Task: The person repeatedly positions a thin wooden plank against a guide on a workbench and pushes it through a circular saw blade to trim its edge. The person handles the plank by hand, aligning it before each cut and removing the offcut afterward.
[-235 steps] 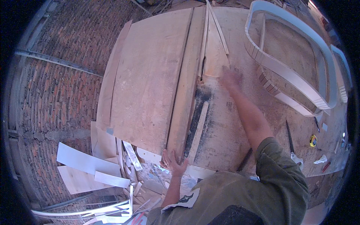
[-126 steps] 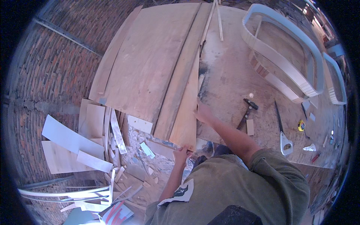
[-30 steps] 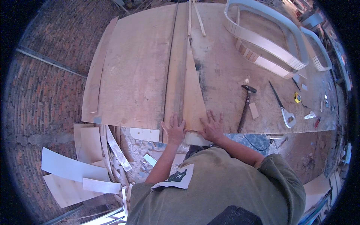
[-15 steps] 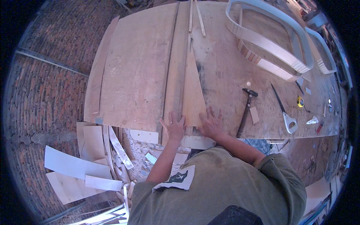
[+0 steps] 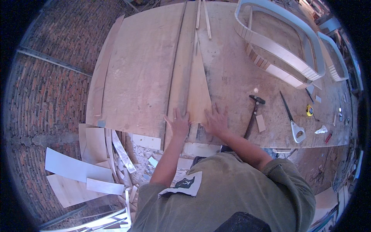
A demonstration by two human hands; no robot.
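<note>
Tapered board lies with its near end between left hand and right hand, fingers of both splayed, gripping nothing.

Readable text: I am finding none from my remote post. Item one: white patch, six o'clock, lying on the olive shirt; its dark panel is bearing a pale mark that I am not resolving into words. Item two: yellow tape measure, three o'clock; its dark marking is appearing too small for reading.
</note>
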